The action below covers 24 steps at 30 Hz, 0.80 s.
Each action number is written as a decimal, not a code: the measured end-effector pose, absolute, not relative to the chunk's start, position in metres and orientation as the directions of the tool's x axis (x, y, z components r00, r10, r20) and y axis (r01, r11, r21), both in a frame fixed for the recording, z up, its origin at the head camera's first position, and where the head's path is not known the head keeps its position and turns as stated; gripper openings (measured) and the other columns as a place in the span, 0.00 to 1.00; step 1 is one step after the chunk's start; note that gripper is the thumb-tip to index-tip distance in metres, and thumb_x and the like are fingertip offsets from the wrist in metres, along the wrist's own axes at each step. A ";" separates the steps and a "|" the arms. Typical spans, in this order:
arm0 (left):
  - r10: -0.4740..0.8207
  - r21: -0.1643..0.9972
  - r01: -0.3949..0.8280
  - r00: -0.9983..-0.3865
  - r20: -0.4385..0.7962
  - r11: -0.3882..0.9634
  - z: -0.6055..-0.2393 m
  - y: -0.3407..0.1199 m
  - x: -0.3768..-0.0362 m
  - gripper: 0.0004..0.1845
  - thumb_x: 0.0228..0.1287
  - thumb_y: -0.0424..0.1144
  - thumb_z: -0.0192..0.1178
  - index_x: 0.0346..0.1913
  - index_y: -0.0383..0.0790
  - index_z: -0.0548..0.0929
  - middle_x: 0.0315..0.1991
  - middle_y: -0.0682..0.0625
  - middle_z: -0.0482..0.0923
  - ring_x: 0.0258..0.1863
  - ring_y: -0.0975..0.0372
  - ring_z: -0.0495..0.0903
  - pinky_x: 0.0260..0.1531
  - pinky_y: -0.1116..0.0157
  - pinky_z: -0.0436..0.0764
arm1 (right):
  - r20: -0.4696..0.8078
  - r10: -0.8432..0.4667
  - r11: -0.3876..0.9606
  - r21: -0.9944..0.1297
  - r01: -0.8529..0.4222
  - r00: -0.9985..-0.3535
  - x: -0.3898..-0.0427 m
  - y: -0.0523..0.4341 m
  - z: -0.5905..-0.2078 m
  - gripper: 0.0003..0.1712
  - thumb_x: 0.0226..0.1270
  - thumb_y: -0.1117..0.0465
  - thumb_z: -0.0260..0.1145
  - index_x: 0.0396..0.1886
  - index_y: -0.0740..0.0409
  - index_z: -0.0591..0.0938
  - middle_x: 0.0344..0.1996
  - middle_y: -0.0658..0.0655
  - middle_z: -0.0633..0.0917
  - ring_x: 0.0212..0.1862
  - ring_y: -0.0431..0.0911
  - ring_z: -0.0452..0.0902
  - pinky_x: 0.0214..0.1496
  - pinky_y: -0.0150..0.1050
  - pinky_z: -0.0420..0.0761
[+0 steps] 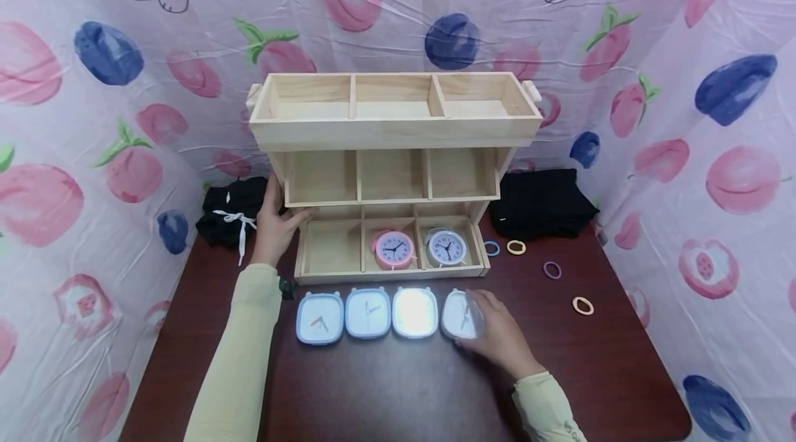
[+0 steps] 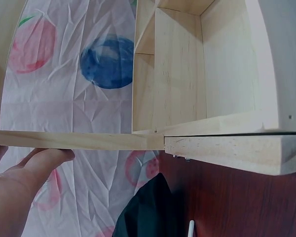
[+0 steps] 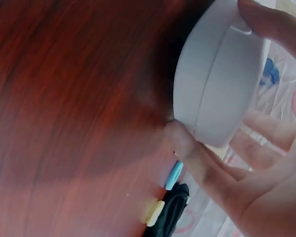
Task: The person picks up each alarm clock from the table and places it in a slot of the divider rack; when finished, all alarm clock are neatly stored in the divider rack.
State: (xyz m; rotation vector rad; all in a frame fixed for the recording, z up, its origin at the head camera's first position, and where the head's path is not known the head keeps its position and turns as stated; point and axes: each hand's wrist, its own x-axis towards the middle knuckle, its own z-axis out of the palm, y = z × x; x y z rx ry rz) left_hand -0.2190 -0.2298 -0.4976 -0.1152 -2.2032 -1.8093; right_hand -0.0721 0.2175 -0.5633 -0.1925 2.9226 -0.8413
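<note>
A three-tier wooden organizer [image 1: 398, 132] with compartments stands on the table. At its left side is my left hand [image 1: 273, 224], thumb stretched toward the middle tier's underside and fingers along the side. In the left wrist view its fingertips touch the lower edge of a wooden strip [image 2: 79, 140]. Thumb and fingers of my right hand [image 1: 500, 335] grip a white rounded-square clock [image 3: 219, 74] by its sides, at the right end of a row. Left of it lie three pale-blue-rimmed clocks, face up: one [image 1: 320, 318], another [image 1: 368, 313] and a glare-covered one [image 1: 415, 313].
In the bottom tier sit a pink round alarm clock [image 1: 394, 250] and a white one [image 1: 446, 248]. Black cloth bundles lie left [image 1: 230, 210] and right [image 1: 541, 204] of the organizer. Several small rings, including a purple ring [image 1: 551, 270], lie on the table's right side.
</note>
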 end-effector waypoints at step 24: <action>-0.121 0.953 0.233 -0.958 0.259 0.195 -0.497 -0.229 -0.217 0.59 0.67 0.31 0.74 0.86 0.74 0.49 0.88 0.58 0.50 0.86 0.56 0.55 0.78 0.41 0.68 | 0.165 -0.310 0.569 -0.756 -0.322 -0.936 -0.155 0.076 -0.502 0.49 0.45 0.47 0.90 0.66 0.58 0.81 0.63 0.59 0.85 0.65 0.56 0.82 0.69 0.55 0.81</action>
